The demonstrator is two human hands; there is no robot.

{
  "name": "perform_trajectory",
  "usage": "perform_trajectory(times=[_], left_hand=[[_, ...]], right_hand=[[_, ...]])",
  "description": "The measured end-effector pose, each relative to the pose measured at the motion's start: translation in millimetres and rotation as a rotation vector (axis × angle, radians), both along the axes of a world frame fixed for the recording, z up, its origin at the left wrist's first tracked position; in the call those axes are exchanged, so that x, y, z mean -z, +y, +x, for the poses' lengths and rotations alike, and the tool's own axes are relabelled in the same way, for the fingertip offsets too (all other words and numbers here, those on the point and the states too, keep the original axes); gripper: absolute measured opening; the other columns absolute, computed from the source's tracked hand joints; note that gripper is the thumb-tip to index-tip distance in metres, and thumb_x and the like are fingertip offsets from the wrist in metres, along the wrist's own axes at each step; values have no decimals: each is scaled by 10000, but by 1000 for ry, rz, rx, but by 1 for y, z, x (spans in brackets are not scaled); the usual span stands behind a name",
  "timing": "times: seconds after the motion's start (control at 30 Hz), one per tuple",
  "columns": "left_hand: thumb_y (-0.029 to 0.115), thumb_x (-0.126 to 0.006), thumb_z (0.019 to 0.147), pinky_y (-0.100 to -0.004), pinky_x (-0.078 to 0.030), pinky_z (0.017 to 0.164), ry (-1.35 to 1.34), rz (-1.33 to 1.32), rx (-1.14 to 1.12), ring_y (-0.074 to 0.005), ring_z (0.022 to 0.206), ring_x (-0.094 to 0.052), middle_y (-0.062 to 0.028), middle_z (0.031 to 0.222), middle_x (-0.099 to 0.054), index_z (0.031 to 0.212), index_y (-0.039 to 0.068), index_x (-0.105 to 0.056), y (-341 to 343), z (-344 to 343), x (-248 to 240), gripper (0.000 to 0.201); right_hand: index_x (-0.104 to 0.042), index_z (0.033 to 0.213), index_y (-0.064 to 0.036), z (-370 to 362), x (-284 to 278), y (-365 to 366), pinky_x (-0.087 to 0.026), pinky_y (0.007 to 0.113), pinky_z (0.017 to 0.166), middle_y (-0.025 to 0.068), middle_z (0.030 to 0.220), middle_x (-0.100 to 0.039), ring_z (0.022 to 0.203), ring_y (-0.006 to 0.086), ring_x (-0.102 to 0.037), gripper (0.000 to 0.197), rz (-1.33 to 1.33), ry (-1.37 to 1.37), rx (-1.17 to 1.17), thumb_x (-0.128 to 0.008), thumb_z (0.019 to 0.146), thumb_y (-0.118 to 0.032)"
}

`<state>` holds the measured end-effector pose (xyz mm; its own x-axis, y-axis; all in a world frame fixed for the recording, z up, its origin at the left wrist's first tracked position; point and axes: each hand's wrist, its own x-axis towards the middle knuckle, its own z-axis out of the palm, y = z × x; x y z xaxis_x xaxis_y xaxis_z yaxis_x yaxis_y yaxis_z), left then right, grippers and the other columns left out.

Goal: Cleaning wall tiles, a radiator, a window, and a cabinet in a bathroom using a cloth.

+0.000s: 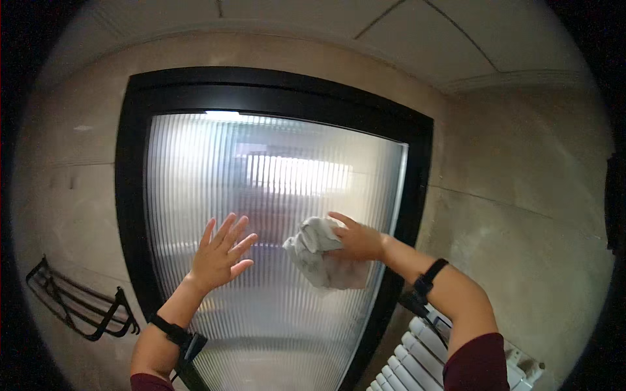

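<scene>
Before me stands a door with a ribbed, see-through-blurred glass pane (215, 169) in a black frame (274, 98). My right hand (358, 241) holds a crumpled pale grey-white cloth (314, 251) against the right half of the glass. Part of the cloth hangs below the fingers, and some fingertips are hidden in its folds. My left hand (223, 254) is raised at the left half of the pane, fingers spread and holding nothing. Whether its palm touches the glass I cannot tell. Each wrist wears a black strap with a small device.
A black metal wall rack (85, 306) is fixed to the tiled wall at lower left. White radiator (411, 358) sections stand at lower right, under my right forearm. Beige tiled wall (521, 182) flanks the door, with a panelled ceiling (313, 19) above.
</scene>
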<state>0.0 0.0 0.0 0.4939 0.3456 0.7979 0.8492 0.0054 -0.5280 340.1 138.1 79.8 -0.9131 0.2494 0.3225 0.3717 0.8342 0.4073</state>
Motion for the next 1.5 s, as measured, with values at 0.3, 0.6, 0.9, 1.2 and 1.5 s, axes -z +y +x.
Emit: perform_trajectory(times=[0.3,0.6,0.9,1.2,1.5], left_hand=[[413,-658,815,-558,-49,1177,-69,7,140,-328,1474,-123,-103,1591,-186,1451,234,-366,17,21,16,722],[372,-593,849,-559,-60,1181,-19,88,124,-354,1464,-159,-128,1584,-201,1460,201,-344,41,8,20,682],[447,-291,1006,-561,-81,1174,107,176,-47,-389,1454,-168,-158,1575,-209,1478,214,-316,55,18,13,527],[477,-304,994,-533,-118,1185,64,199,-43,-342,1455,-186,-108,1574,-228,1482,239,-311,57,16,21,543],[454,-322,1007,-546,-130,1176,12,123,-3,-352,1455,-183,-122,1576,-220,1480,213,-323,67,19,25,530]], right_hand=[[-707,987,-123,80,-136,-93,-356,450,1080,75,1152,-611,1181,297,-521,260,1098,18,452,-626,744,-165],[-675,1071,-45,286,-218,-263,-226,540,1135,169,1154,-602,1273,330,-450,297,1462,441,1525,-551,802,-67],[-500,1339,-63,378,-256,-256,-358,498,1046,208,1373,-473,1267,384,-444,495,1787,406,1743,-583,855,-130],[-580,1279,-73,254,-266,-39,-431,469,997,155,1358,-520,1178,339,-554,370,1268,202,1562,-498,949,-220],[-680,1113,-49,234,-266,-4,-360,481,1093,187,1148,-659,1170,348,-571,343,771,-55,1486,-492,931,-271]])
